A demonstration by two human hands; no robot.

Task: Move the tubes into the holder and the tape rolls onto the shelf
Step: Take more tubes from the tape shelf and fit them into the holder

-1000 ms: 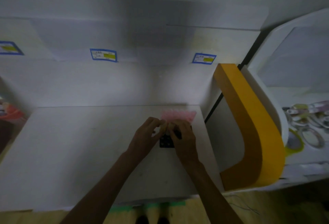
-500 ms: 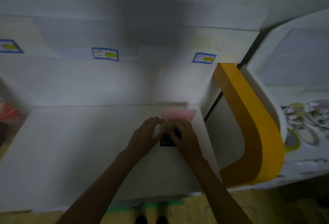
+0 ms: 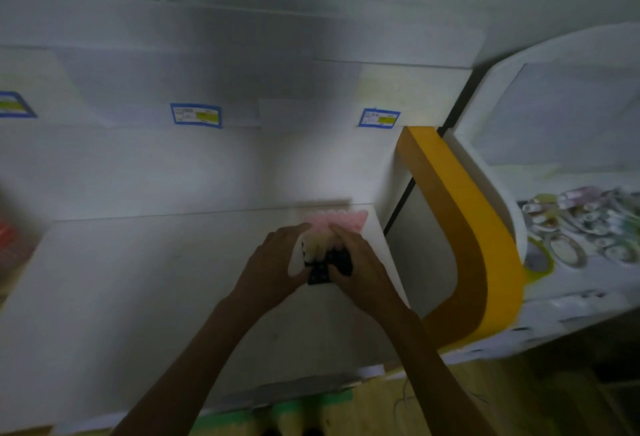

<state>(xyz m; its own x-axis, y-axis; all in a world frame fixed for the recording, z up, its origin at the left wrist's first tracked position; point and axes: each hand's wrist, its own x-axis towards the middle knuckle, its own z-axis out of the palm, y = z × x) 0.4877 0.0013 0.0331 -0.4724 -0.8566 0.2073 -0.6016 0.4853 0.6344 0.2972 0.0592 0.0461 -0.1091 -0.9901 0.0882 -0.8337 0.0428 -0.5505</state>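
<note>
Head view shows both hands, left hand (image 3: pixel 273 259) and right hand (image 3: pixel 360 269), fingers pinching small pale tubes (image 3: pixel 317 245) over a dark holder (image 3: pixel 325 267); they look light, stiff, best gripped near their tops.

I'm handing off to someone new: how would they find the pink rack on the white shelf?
Start at the big yellow curved band on the right, then look left onto the flat white shelf. The pink rack sits at that shelf's far right corner, against the back wall, just beyond both hands. It is the only pink thing there; the holder the hands work over is black.
</note>
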